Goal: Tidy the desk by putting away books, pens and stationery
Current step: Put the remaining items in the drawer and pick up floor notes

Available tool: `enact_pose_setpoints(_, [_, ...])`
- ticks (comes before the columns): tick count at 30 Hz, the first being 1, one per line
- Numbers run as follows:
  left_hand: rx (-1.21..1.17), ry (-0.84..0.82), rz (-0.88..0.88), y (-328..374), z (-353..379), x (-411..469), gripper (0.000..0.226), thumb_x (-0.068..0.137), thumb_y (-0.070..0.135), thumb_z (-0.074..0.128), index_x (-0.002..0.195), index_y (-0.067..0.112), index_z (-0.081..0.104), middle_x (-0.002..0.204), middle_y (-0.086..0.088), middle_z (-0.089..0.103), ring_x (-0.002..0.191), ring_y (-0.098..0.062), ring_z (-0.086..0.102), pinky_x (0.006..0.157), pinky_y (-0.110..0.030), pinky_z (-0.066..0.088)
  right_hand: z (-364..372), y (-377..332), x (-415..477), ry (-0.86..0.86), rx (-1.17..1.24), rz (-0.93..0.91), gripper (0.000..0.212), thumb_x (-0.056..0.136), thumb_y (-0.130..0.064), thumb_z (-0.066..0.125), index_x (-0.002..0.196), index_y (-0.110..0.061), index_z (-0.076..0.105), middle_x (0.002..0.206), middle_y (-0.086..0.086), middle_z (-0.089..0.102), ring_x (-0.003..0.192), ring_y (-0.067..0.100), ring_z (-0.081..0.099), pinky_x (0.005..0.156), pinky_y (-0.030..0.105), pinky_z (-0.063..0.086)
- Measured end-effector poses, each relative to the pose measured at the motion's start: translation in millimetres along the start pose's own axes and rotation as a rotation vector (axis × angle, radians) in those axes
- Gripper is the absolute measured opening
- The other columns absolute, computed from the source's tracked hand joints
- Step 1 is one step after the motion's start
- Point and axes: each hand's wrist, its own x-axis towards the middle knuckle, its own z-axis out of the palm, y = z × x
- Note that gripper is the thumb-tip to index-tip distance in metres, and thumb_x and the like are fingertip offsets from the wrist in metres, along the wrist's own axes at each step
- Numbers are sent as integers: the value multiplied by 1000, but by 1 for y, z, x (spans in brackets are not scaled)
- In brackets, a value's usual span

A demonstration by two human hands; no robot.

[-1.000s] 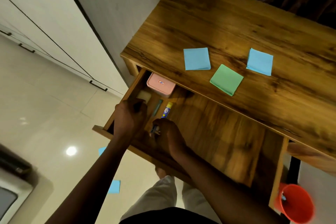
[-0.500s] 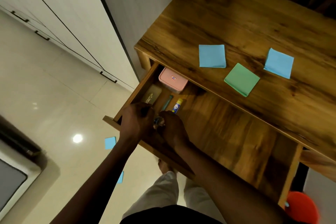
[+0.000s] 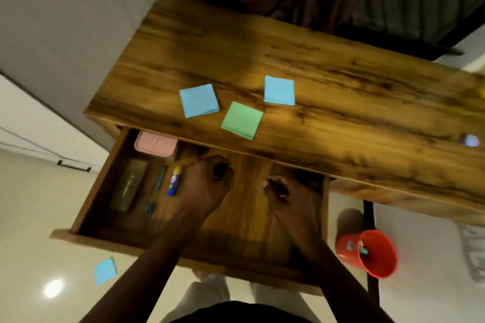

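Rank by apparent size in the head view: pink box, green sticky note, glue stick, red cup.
1. red cup, though it sits nearer the camera, which inflates it
2. green sticky note and pink box: too close to rank, the box being partly hidden under the desk
3. glue stick, clearly smallest

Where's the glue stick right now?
In the head view, the glue stick lies in the open drawer, left part, between a teal pen and the left hand.
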Motion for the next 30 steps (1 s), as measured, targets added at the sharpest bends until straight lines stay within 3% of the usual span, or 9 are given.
enact_pose_setpoints(5, [-21, -87, 143, 73, 60, 5, 11, 84, 11, 74, 90, 20, 78, 89, 14, 72, 84, 4, 63, 75, 0, 39, -82, 22, 11, 181, 113, 19, 10, 96, -26, 70, 105, -28, 76, 98, -16, 76, 96, -2, 71, 84, 12, 52])
enact_pose_setpoints(8, [-23, -191, 190, 116, 107, 6, 9, 89, 19, 72, 91, 26, 76, 88, 18, 72, 80, 6, 65, 74, -6, 42, -137, 41, 15, 307, 144, 22, 8, 96, -22, 71, 100, -28, 75, 89, -16, 77, 88, 1, 73, 77, 13, 53])
enact_pose_setpoints(13, [-41, -272, 232, 183, 183, -5, 11, 90, 20, 69, 89, 29, 76, 83, 25, 69, 78, 14, 62, 72, -5, 43, -232, 81, 25, 411, 137, 0, 7, 96, -20, 70, 100, -20, 75, 94, -10, 77, 94, 4, 71, 84, 22, 56])
enact_pose_setpoints(19, [-50, -349, 291, 250, 271, -18, 12, 90, 23, 70, 88, 33, 74, 84, 22, 72, 83, 5, 67, 76, -14, 51, -342, 148, 56, 555, 18, 41, 12, 92, -24, 73, 103, -19, 74, 98, -9, 76, 94, 4, 71, 77, 4, 47])
enact_pose_setpoints(21, [-38, -354, 305, 265, 296, -23, 9, 90, 23, 70, 89, 30, 75, 83, 20, 72, 81, 4, 67, 77, -19, 53, -374, 171, 69, 587, -51, 64, 20, 90, -25, 74, 109, -19, 73, 104, -4, 75, 98, 10, 71, 79, 10, 50])
enact_pose_setpoints(24, [-14, -373, 311, 283, 330, -34, 9, 91, 23, 69, 90, 28, 76, 86, 20, 72, 83, 5, 66, 78, -15, 50, -418, 206, 88, 571, -136, 112, 36, 89, -23, 72, 124, -17, 68, 121, 4, 71, 109, 20, 68, 91, 34, 56])
enact_pose_setpoints(27, [11, -385, 306, 291, 350, -44, 9, 92, 23, 69, 92, 27, 77, 90, 18, 73, 85, 5, 65, 76, -8, 44, -449, 234, 107, 518, -269, 122, 46, 91, -18, 66, 136, -14, 59, 136, 9, 63, 123, 29, 61, 103, 36, 48])
enact_pose_setpoints(30, [20, -375, 304, 295, 362, -48, 8, 91, 23, 70, 90, 29, 76, 86, 19, 73, 83, 6, 65, 75, -12, 47, -474, 255, 126, 433, -414, 183, 58, 94, -17, 60, 150, -11, 44, 156, 13, 42, 143, 32, 41, 113, 42, 41])
